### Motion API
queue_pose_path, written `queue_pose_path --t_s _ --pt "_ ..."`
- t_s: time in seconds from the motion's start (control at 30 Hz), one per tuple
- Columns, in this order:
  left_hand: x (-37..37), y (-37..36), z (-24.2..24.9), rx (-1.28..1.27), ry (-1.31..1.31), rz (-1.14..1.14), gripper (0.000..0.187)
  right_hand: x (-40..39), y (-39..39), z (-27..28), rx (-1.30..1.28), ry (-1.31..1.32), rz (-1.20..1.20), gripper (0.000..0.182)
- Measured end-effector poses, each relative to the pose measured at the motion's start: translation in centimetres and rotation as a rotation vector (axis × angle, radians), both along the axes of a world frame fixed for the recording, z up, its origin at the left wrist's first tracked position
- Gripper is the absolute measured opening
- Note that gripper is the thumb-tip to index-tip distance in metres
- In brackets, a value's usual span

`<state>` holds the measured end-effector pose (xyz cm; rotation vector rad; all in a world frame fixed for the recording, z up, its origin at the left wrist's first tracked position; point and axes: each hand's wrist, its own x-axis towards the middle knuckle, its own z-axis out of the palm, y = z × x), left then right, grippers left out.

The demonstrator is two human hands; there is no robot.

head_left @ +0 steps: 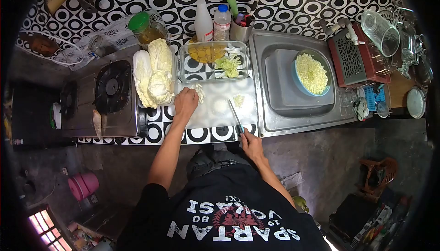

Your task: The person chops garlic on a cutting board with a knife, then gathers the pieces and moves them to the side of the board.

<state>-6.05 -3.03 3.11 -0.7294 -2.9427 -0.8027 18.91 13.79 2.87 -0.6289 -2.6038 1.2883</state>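
Observation:
My left hand (186, 101) rests at the left end of the translucent cutting board (213, 109), its fingers closed against pale cut strips (199, 93). In my right hand (250, 142), near the board's front edge, is the handle of a knife (235, 115); its blade points away from me over the board. A small pile of chopped pale pieces (239, 100) lies just right of the blade. Behind the board stands a glass dish (183, 73) holding green leafy pieces (228, 65). Whole napa cabbages (155, 74) are stacked left of my left hand.
A bowl of chopped cabbage (311, 73) sits in the sink (293, 113) at right. The gas stove (112, 86) is at left. Behind the dish are a white bottle (203, 22), a blue-capped bottle (222, 23) and a utensil cup (241, 31). A green-lidded jar (145, 30) stands behind the cabbages.

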Motion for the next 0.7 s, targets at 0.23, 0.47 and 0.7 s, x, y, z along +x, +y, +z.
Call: queue_pose_path --t_s 0.23,0.47,0.7 --pt "5.1 2.2 0.2 0.286 -0.092 -0.241 0.008 -0.5 0.0 -0.1 0.006 0.018 -0.012 0.026" --pt "8.0 4.1 -1.5 0.146 -0.271 -0.241 0.011 -1.6 0.1 1.9 -0.034 -0.151 0.051 0.030" --pt "8.0 4.3 -2.0 0.189 -0.371 -0.144 0.010 -1.6 -0.3 2.5 0.015 -0.187 0.085 0.029"
